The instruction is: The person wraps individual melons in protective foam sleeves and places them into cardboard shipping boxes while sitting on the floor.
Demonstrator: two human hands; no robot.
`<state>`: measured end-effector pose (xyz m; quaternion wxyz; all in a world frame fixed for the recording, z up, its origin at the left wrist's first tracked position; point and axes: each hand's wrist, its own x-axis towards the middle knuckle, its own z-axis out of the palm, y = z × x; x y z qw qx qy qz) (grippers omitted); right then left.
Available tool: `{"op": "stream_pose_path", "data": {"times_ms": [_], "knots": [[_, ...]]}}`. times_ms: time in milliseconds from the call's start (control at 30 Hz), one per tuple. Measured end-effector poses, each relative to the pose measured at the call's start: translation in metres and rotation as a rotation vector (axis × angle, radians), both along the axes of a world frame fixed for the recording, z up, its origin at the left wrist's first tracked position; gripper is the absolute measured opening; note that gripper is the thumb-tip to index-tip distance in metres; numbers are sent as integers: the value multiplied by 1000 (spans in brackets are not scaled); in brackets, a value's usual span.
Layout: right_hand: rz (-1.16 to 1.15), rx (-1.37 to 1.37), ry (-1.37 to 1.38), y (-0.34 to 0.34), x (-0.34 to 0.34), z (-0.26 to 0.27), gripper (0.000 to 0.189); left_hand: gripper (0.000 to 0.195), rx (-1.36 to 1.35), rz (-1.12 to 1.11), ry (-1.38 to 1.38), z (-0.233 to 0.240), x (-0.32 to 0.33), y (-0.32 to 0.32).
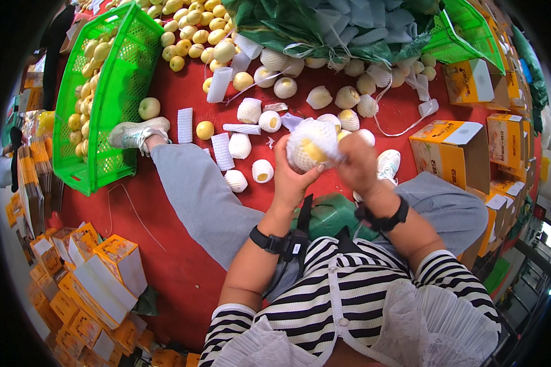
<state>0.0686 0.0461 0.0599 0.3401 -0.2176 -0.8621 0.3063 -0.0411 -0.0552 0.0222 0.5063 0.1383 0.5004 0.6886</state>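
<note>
A yellow melon (pixel 314 151) partly covered by a white foam net sleeve (pixel 308 131) rests in my left hand (pixel 291 182), whose fingers and thumb wrap its side and underside. My right hand (pixel 359 163) is blurred; its curled fingers grip the sleeve's edge at the melon's right side. On the red floor before me lie several melons in foam nets, among them a netted melon (pixel 262 170). A bare yellow melon (pixel 205 130) sits left of them, beside flat, unused foam sleeves (pixel 185 125).
A green plastic crate (pixel 94 151) of melons tilts at the left. Loose melons (pixel 202 34) spread behind it. At the top, a green woven sack (pixel 275 32) spills foam sleeves. Orange cartons (pixel 450 151) stand at right, with more stacked cartons (pixel 115 266) at lower left.
</note>
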Motion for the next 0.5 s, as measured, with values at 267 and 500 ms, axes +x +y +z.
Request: {"op": "stream_pose_path", "data": {"times_ms": [267,500], "knots": [[-181,-1544,357,-11,54,-23,54,80,68,-360,1037,1,25,1],[-1375,239,-150,128,285,21,77,43,-350,164,30,-26,-19,3]]}}
